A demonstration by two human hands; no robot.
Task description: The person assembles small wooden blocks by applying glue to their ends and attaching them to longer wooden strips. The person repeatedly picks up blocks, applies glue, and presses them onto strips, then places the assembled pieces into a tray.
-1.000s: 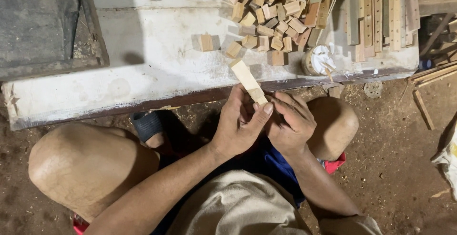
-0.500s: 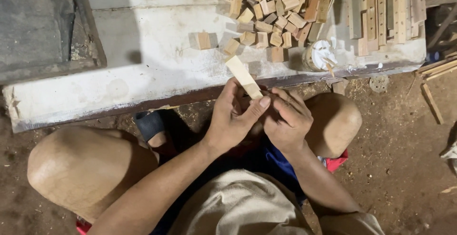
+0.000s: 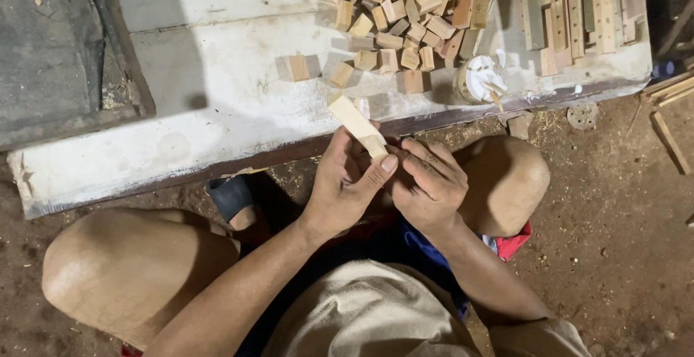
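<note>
A pale flat wooden strip [image 3: 356, 122] sticks up and to the left from between my hands, over the front edge of a low white bench [image 3: 210, 111]. My left hand [image 3: 348, 183] grips its lower end, thumb pressed against it. My right hand [image 3: 428, 183] is closed against the same end from the right; whether it holds something small there is hidden. A pile of several small wooden blocks [image 3: 394, 17] lies on the bench just beyond the strip.
Long wooden slats [image 3: 578, 6] lie at the bench's right end. A white glue pot [image 3: 478, 81] stands near the front edge. A dark slab [image 3: 54, 46] sits at left. My bare knees [image 3: 123, 270] flank the hands above a dirt floor [image 3: 622, 219].
The strip and both hands sit a little lower against the bench edge than a second ago; the grip looks the same. The camera view has shifted slightly.
</note>
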